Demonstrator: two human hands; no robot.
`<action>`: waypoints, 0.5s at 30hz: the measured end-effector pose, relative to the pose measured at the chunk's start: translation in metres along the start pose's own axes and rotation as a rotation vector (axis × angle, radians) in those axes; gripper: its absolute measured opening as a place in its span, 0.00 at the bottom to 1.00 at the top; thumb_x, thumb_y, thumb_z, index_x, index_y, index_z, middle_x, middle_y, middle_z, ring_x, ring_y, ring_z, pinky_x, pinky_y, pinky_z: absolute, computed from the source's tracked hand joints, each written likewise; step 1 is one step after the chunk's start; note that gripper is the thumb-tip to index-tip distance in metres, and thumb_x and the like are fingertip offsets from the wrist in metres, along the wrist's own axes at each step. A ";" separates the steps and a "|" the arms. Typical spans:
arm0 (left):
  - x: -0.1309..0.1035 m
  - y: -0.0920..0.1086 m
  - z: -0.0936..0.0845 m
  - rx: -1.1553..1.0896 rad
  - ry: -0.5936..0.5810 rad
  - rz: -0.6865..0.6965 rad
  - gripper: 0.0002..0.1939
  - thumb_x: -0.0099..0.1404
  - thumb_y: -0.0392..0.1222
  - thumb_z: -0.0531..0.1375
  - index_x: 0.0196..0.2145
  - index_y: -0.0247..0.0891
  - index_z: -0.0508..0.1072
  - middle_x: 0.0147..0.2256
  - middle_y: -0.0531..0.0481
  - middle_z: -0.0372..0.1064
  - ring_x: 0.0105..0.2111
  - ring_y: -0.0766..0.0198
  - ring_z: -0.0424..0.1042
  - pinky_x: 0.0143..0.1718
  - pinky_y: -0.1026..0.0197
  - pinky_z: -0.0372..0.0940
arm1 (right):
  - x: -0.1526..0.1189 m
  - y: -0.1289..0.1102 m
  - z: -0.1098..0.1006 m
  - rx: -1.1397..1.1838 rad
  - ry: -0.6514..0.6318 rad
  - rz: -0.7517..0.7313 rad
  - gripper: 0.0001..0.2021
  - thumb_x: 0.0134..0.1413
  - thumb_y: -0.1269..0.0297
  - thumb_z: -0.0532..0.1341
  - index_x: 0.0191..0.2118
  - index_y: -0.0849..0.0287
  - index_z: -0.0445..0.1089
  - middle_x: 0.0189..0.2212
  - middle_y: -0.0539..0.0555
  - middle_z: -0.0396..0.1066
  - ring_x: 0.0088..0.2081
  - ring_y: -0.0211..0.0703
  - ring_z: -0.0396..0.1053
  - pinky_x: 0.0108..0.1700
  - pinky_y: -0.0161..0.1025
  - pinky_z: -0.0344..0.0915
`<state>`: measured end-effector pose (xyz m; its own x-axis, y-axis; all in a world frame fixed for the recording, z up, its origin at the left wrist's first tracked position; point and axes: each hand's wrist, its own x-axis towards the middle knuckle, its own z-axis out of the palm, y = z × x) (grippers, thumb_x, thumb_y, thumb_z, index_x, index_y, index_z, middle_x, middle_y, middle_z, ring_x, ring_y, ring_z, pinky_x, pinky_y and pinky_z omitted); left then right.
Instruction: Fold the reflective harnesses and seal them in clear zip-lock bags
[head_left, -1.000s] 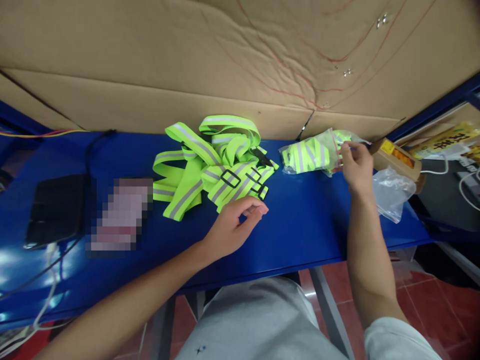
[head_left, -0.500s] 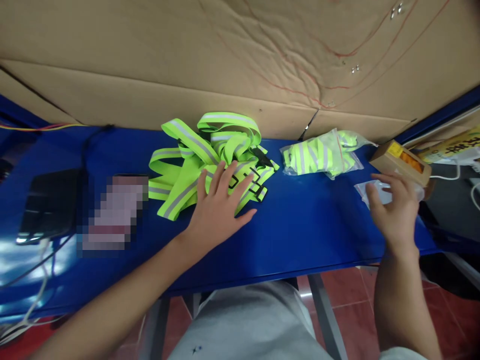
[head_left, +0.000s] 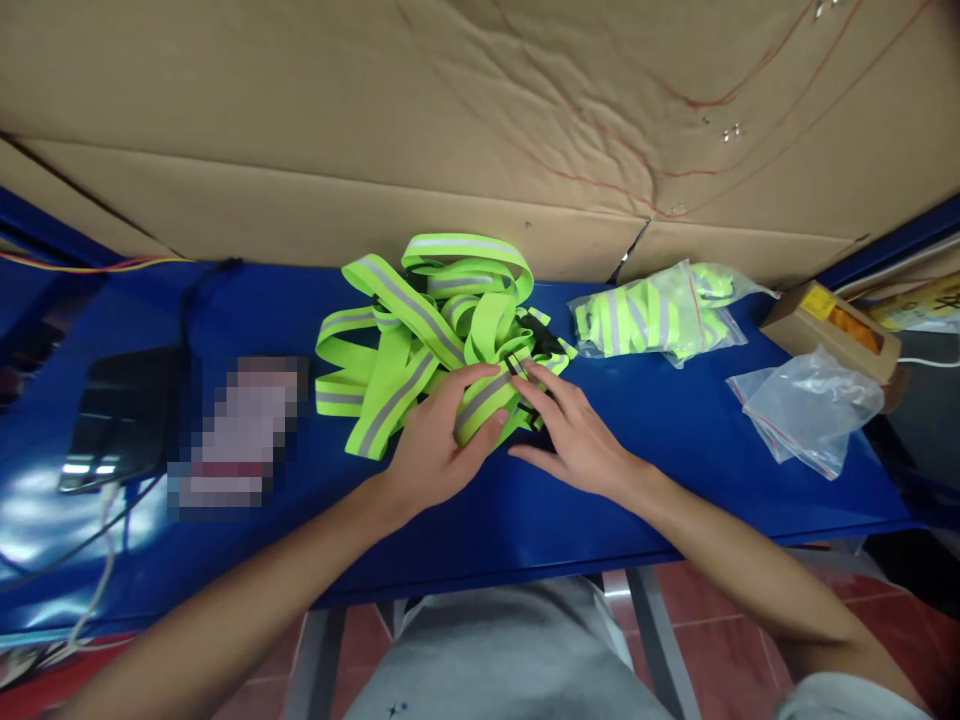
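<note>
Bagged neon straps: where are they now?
The bagged straps lie right of centre in the head view, between the loose strap pile and the cardboard box.

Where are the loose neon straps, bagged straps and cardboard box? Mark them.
Loose neon straps (head_left: 420,345), head view: middle of the pile.
Bagged straps (head_left: 645,315), head view: middle, through clear plastic.
Cardboard box (head_left: 817,335), head view: brown side.

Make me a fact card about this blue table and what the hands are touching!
Table: blue
Left hand: at the near edge of the green straps; grip unclear
Right hand: open, fingers near the black buckles
Right of the straps: bag of straps, clear bag, brown box
Left of the straps: black device, pixelated thing
</note>
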<state>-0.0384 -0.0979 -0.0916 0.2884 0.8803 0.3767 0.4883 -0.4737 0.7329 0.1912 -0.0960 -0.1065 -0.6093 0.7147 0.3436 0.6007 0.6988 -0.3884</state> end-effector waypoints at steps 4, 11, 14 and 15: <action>-0.005 0.000 -0.005 -0.051 -0.155 0.219 0.29 0.72 0.49 0.61 0.66 0.39 0.63 0.56 0.38 0.77 0.51 0.52 0.80 0.50 0.56 0.75 | -0.003 0.011 -0.010 0.075 -0.014 0.085 0.35 0.68 0.66 0.59 0.75 0.50 0.46 0.71 0.67 0.56 0.71 0.62 0.59 0.66 0.62 0.66; -0.003 0.001 -0.004 0.035 0.084 0.271 0.26 0.71 0.30 0.57 0.64 0.44 0.64 0.58 0.41 0.75 0.59 0.56 0.75 0.60 0.52 0.71 | -0.004 0.023 -0.011 0.060 0.058 0.090 0.28 0.60 0.80 0.52 0.64 0.53 0.63 0.63 0.63 0.67 0.65 0.59 0.67 0.61 0.58 0.69; 0.007 -0.005 -0.004 0.220 0.158 0.167 0.27 0.69 0.34 0.60 0.64 0.40 0.62 0.67 0.33 0.61 0.70 0.46 0.61 0.68 0.39 0.63 | -0.004 0.023 -0.009 0.059 0.072 0.085 0.27 0.60 0.81 0.51 0.62 0.54 0.64 0.62 0.64 0.67 0.65 0.59 0.67 0.62 0.59 0.69; 0.010 -0.008 -0.005 0.290 0.136 0.118 0.29 0.69 0.37 0.62 0.65 0.38 0.61 0.69 0.30 0.56 0.72 0.41 0.57 0.69 0.35 0.61 | -0.003 0.022 -0.009 0.058 0.077 0.087 0.27 0.60 0.81 0.51 0.62 0.54 0.64 0.62 0.64 0.66 0.65 0.59 0.67 0.62 0.60 0.69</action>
<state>-0.0432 -0.0855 -0.0912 0.2539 0.8055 0.5354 0.6781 -0.5430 0.4954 0.2112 -0.0825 -0.1086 -0.5133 0.7745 0.3697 0.6171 0.6325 -0.4681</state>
